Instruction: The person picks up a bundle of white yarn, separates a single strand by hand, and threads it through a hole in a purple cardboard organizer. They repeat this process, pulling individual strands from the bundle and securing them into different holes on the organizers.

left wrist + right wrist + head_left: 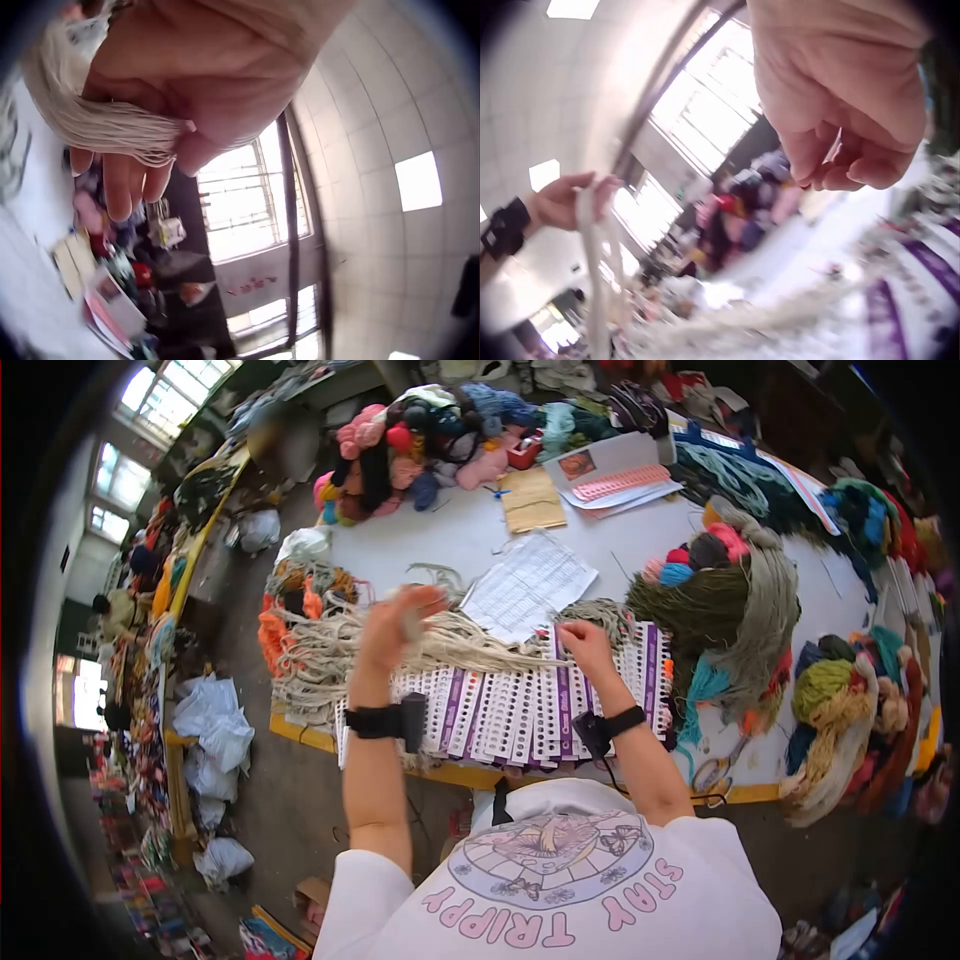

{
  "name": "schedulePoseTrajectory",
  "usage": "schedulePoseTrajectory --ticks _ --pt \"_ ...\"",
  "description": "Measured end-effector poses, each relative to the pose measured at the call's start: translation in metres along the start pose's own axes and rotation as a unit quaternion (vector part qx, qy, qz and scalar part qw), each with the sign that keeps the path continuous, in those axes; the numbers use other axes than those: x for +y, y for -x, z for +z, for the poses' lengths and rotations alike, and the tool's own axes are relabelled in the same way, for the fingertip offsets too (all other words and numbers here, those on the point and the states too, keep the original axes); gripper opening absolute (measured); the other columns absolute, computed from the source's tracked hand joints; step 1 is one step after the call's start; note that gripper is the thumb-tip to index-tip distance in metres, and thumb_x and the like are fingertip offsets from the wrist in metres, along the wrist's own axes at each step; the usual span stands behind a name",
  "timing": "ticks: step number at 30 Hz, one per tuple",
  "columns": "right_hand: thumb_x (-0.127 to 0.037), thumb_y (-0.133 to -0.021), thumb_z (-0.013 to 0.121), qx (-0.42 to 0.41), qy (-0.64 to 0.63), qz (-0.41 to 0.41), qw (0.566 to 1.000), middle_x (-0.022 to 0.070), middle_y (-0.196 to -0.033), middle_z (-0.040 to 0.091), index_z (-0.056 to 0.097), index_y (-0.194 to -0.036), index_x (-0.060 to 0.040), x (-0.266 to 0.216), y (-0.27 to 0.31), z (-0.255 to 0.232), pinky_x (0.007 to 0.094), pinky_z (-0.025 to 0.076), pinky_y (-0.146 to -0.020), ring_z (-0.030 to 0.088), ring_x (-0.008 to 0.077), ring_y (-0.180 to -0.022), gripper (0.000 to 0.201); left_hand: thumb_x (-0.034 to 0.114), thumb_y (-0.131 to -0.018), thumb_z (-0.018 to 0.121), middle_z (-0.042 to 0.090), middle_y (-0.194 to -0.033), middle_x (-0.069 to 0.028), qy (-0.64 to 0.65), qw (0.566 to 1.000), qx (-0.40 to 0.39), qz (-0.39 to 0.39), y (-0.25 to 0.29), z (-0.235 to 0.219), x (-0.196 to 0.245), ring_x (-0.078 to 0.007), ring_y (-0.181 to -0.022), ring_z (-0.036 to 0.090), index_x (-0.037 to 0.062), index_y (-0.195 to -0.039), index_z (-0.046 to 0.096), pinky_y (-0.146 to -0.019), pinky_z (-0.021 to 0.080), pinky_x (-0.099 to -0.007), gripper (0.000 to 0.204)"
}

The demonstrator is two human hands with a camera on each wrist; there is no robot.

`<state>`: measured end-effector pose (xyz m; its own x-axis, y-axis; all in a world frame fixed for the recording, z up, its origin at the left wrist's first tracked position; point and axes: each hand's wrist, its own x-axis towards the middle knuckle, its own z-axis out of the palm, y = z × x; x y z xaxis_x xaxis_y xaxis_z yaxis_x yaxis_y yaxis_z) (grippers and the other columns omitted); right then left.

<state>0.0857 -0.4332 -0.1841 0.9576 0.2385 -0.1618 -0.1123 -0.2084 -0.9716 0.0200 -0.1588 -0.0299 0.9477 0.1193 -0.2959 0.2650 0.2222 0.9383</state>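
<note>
Raised over the left part of the table, my left hand (392, 632) holds a bundle of cream thread (105, 126). In the left wrist view the strands cross the fingers and run up to the thumb. My right hand (590, 648) is above the upper edge of the white-and-purple punched thread cards (500, 715). Its fingers curl with the tips close together in the right wrist view, and no thread shows between them. Long cream strands (470, 645) lie across the tops of the cards, between the two hands.
A printed chart sheet (530, 585) lies beyond the cards. Coloured yarn (420, 445) is heaped at the back. Olive and grey skeins (700, 600) fill the right side, with scissors (718, 765) near the front edge. Orange and cream yarn (290, 635) sits at the left.
</note>
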Motion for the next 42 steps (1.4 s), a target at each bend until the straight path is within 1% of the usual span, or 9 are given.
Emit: schedulePoseTrajectory --ticks 1,3,8,21,24,27,31,34,42 --pt "-0.014 -0.074 0.061 -0.038 -0.075 -0.033 0.996 0.0055 -0.075 0.062 0.063 -0.084 -0.0003 -0.064 0.015 0.004 0.0254 0.044 -0.063 0.056 0.0120 -0.068 0.017 0.038 -0.089 0.036 0.050 -0.115 -0.0129 0.128 0.989 -0.072 -0.014 0.005 0.027 -0.002 -0.0213 -0.106 0.047 -0.0001 -0.112 0.048 -0.084 0.040 -0.0313 0.047" --pt "-0.013 -0.076 0.060 -0.080 -0.171 -0.111 0.976 0.0024 -0.075 0.061 0.063 -0.086 -0.0002 -0.116 0.028 0.012 0.0227 0.043 -0.063 0.053 0.0078 -0.067 0.017 0.042 -0.089 0.033 0.047 -0.119 -0.0133 0.142 0.981 -0.131 -0.008 0.015 0.075 0.006 -0.0218 -0.108 0.046 -0.0027 -0.116 0.044 -0.088 0.038 -0.0343 0.053" --pt "-0.012 -0.077 0.060 -0.115 -0.233 -0.076 0.963 0.0035 -0.074 0.060 0.062 -0.085 0.0016 -0.167 0.056 -0.007 0.0215 0.047 -0.058 0.055 0.0086 -0.064 0.015 0.039 -0.090 0.031 0.046 -0.119 -0.0152 0.132 0.972 -0.195 0.025 0.025 0.129 0.010 -0.0221 -0.104 0.048 -0.0061 -0.118 0.040 -0.088 0.040 -0.0366 0.054" --pt "-0.018 -0.079 0.060 -0.019 -0.370 -0.060 0.927 0.0004 -0.065 0.057 0.064 -0.080 -0.0016 -0.158 0.072 -0.034 0.0152 0.035 -0.045 0.048 0.0045 -0.055 0.016 0.037 -0.090 0.035 0.050 -0.112 -0.0182 0.184 0.968 -0.169 0.005 0.034 0.150 0.017 -0.0229 -0.101 0.050 -0.0064 -0.103 0.051 -0.081 0.045 -0.0403 0.049" --pt "-0.017 -0.079 0.060 -0.015 -0.269 -0.064 0.961 0.0019 -0.069 0.058 0.063 -0.077 0.0006 -0.168 0.077 -0.037 0.0166 0.038 -0.047 0.049 0.0059 -0.057 0.018 0.038 -0.090 0.032 0.048 -0.114 -0.0184 0.206 0.963 -0.175 -0.005 0.034 0.152 0.012 -0.0236 -0.104 0.048 -0.0064 -0.106 0.049 -0.083 0.043 -0.0414 0.050" --pt "-0.019 -0.081 0.057 0.020 -0.057 -0.224 0.973 0.0028 -0.069 0.058 0.063 -0.074 0.0016 -0.160 0.075 -0.029 0.0183 0.040 -0.050 0.050 0.0069 -0.058 0.022 0.039 -0.090 0.030 0.046 -0.117 -0.0187 0.180 0.967 -0.179 0.000 0.035 0.156 0.008 -0.0240 -0.105 0.047 -0.0062 -0.108 0.047 -0.084 0.042 -0.0417 0.052" --pt "-0.013 -0.080 0.058 -0.022 -0.309 -0.060 0.949 0.0021 -0.071 0.057 0.061 -0.086 0.0002 -0.163 0.079 -0.030 0.0180 0.041 -0.049 0.049 0.0051 -0.056 0.015 0.041 -0.091 0.028 0.045 -0.118 -0.0183 0.172 0.970 -0.172 0.012 0.035 0.155 0.006 -0.0233 -0.104 0.047 -0.0061 -0.111 0.045 -0.083 0.042 -0.0407 0.054" --pt "-0.008 -0.078 0.060 -0.111 -0.399 -0.028 0.910 0.0032 -0.077 0.059 0.059 -0.092 0.0013 -0.148 0.072 -0.039 0.0199 0.046 -0.053 0.053 0.0056 -0.061 0.017 0.042 -0.090 0.028 0.045 -0.119 -0.0178 0.204 0.962 -0.181 -0.011 0.035 0.155 0.007 -0.0230 -0.102 0.048 -0.0063 -0.113 0.044 -0.084 0.041 -0.0394 0.056" --pt "-0.010 -0.078 0.059 -0.088 -0.269 -0.048 0.958 0.0036 -0.080 0.059 0.059 -0.085 0.0028 -0.163 0.087 -0.035 0.0231 0.051 -0.061 0.055 0.0074 -0.069 0.015 0.044 -0.090 0.027 0.047 -0.115 -0.0162 0.181 0.956 -0.230 -0.036 0.038 0.160 0.007 -0.0232 -0.099 0.050 -0.0071 -0.112 0.044 -0.082 0.043 -0.0389 0.058"
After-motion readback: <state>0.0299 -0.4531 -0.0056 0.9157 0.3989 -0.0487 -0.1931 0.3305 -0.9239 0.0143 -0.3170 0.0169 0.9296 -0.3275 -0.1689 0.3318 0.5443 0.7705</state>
